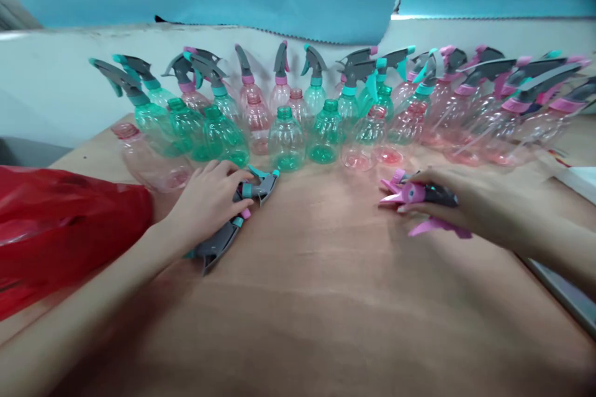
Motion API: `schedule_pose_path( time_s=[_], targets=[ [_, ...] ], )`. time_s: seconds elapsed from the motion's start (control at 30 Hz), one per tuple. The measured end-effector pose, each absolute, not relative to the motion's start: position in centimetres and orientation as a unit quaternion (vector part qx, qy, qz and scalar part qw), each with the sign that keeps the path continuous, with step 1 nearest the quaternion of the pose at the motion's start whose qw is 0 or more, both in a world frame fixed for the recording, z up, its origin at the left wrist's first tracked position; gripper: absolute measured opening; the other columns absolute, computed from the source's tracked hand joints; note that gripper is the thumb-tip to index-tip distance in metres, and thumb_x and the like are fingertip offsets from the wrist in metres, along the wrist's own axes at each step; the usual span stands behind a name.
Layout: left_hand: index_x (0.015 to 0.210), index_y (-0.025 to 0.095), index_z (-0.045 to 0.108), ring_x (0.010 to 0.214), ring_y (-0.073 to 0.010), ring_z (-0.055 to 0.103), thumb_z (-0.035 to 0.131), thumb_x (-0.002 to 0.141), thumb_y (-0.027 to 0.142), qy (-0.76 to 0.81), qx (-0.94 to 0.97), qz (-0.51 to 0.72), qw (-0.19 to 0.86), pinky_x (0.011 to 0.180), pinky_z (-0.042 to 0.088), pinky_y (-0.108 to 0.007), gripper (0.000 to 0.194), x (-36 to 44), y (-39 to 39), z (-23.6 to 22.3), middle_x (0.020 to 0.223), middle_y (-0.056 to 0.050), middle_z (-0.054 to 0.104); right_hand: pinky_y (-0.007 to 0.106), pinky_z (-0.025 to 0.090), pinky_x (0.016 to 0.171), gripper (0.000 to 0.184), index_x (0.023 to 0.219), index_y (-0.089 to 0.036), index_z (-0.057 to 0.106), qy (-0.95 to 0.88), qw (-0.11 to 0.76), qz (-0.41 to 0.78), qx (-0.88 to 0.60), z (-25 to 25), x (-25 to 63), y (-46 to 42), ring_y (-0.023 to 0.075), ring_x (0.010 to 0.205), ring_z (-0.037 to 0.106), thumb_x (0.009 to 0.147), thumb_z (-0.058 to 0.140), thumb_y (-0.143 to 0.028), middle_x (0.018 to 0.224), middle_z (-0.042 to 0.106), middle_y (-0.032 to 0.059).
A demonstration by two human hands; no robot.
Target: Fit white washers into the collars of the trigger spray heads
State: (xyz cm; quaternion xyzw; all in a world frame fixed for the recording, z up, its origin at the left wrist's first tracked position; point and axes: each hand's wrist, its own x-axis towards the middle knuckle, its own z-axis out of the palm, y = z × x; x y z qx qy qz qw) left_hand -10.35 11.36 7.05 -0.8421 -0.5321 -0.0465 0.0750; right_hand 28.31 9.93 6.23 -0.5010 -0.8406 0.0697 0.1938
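L arm, fingers clamped on gry/teal triggers, R hand gripping pink ones.

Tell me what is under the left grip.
Two gray-and-teal spray heads stick out from under the left grip, and a pink piece shows there too. The grip covers the rest, so the full count cannot be seen.

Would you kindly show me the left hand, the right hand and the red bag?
Left hand (pixel 210 193): head view, back of the hand.
Right hand (pixel 467 191): head view, back of the hand.
Red bag (pixel 69 223): head view, its side.
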Motion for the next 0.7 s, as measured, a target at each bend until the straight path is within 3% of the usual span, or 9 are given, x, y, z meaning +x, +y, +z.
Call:
schedule_pose_path(
  time_s=[0.07, 0.17, 0.27, 0.47, 0.6, 0.7],
  targets=[
    [0.111, 0.017, 0.065, 0.103, -0.0328, 0.053, 0.056, 0.085, 0.036, -0.538, -0.839, -0.041, 0.070, 0.089, 0.044, -0.047, 0.033, -11.1, 11.6, 6.0, 0.107, -0.013, 0.057, 0.031, 0.042, 0.042, 0.031, 0.087, -0.025, 0.064, -0.838, 0.152, 0.025, -0.523, 6.4, 29.6, 10.8, 0.0194, 0.043, 0.057, 0.086, 0.050, -0.053, 0.061, 0.064, 0.0027],
    [0.112, 0.015, 0.065, 0.104, -0.0336, 0.051, 0.056, 0.085, 0.035, -0.550, -0.831, -0.046, 0.072, 0.092, 0.043, -0.047, 0.035, -10.9, 11.6, 5.0, 0.107, -0.014, 0.055, 0.044, 0.053, 0.066, 0.032, 0.090, -0.025, 0.065, -0.849, 0.143, -0.015, -0.509, 5.5, 30.7, 12.3, 0.0323, 0.081, 0.068, 0.082, 0.051, -0.053, 0.093, 0.069, 0.0099],
    [0.110, 0.016, 0.066, 0.105, -0.0342, 0.048, 0.057, 0.082, 0.031, -0.562, -0.822, -0.050, 0.071, 0.093, 0.042, -0.048, 0.032, -10.2, 11.8, 4.9, 0.105, -0.013, 0.054, 0.054, 0.051, 0.082, 0.031, 0.096, -0.024, 0.066, -0.852, 0.130, -0.051, -0.505, 4.1, 31.2, 13.4, 0.0389, 0.106, 0.061, 0.081, 0.052, -0.047, 0.115, 0.064, 0.0142],
    [0.101, 0.016, 0.065, 0.105, -0.0345, 0.050, 0.057, 0.083, 0.030, -0.567, -0.818, -0.086, 0.034, 0.093, 0.041, -0.050, 0.024, -9.2, 11.8, 5.9, 0.107, -0.014, 0.057, 0.057, 0.049, 0.088, 0.030, 0.100, -0.018, 0.067, -0.840, 0.132, -0.086, -0.520, 3.3, 31.4, 13.5, 0.0411, 0.110, 0.058, 0.081, 0.057, -0.040, 0.117, 0.061, 0.0195],
    [0.105, 0.020, 0.059, 0.083, -0.0235, 0.060, 0.052, 0.089, 0.038, -0.554, -0.822, -0.126, -0.039, 0.077, 0.048, -0.039, 0.025, -7.4, 9.3, 7.2, 0.099, -0.007, 0.062, 0.055, 0.048, 0.092, 0.043, 0.112, -0.013, 0.061, -0.843, 0.159, -0.103, -0.503, 4.0, 28.8, 11.6, 0.0389, 0.115, 0.055, 0.085, 0.057, -0.046, 0.125, 0.057, 0.0203],
    [0.106, 0.024, 0.058, 0.076, -0.0171, 0.062, 0.055, 0.088, 0.046, -0.521, -0.834, -0.146, -0.111, 0.069, 0.049, -0.028, 0.028, -5.1, 6.9, 7.7, 0.097, -0.001, 0.065, 0.050, 0.050, 0.091, 0.039, 0.114, -0.013, 0.059, -0.871, 0.223, -0.055, -0.435, 4.4, 24.7, 9.0, 0.0330, 0.109, 0.060, 0.088, 0.058, -0.042, 0.119, 0.062, 0.0171]
  ],
)
